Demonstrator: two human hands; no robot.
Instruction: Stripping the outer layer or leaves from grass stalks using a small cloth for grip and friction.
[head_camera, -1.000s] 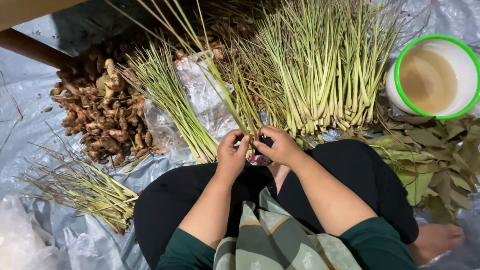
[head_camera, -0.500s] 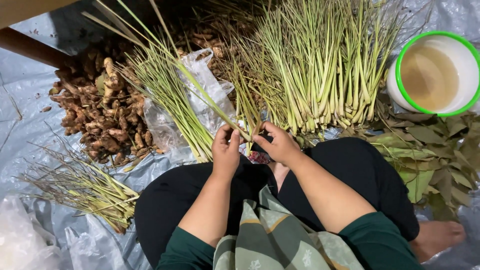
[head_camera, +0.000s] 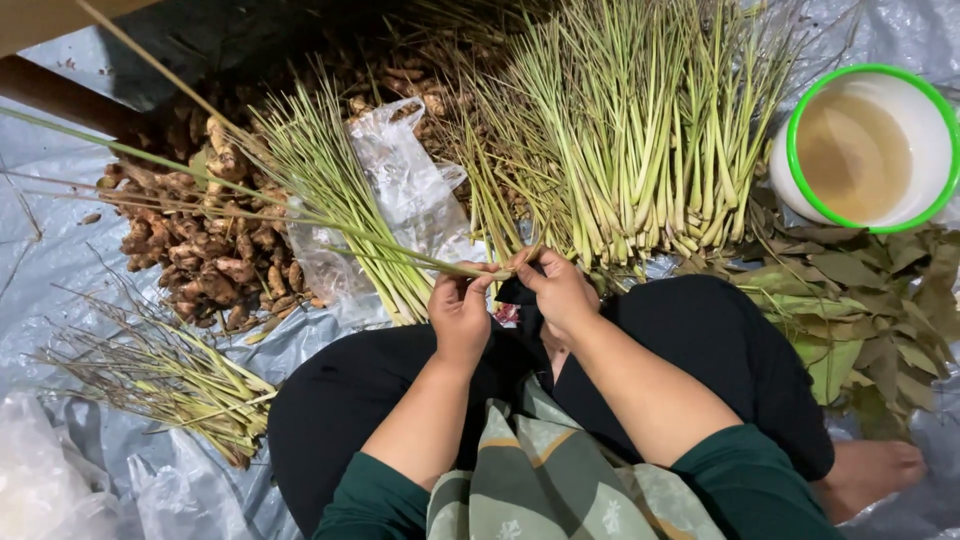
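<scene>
Underneath everything, a crinkled grey plastic sheet (head_camera: 60, 230), spread far to the left of the green-rimmed white basin (head_camera: 789, 150) and running on below it. No table, no wall in view; only a brown wooden beam (head_camera: 50, 95) at the far upper left.

Just left of the basin, a broad pile of lemongrass (head_camera: 640, 130), cut ends toward the lap. Further left, a heap of knobbly brown rhizomes (head_camera: 200, 250), ginger or galangal by the look. Directly below the basin, a drift of dull green dried leaves (head_camera: 860, 290). Between the rhizomes and the big pile, a smaller lemongrass bundle (head_camera: 330, 190) lying against a clear plastic bag (head_camera: 410, 190). Far down-left of the basin, a loose heap of thin stalk trimmings (head_camera: 170, 380).

Down-left of the basin, above the black-clad lap, left hand (head_camera: 460, 315) and right hand (head_camera: 560, 290), close together. Fingers of both curled shut, pinching the butt ends of a few long lemongrass stalks (head_camera: 420, 257).

Changed within the last second: held stalks swung from pointing up over the big pile to slanting out left across the rhizomes. Hands in much the same spot. Probably a turning of the stalks between the fingers, work on the butt ends not finished.
</scene>
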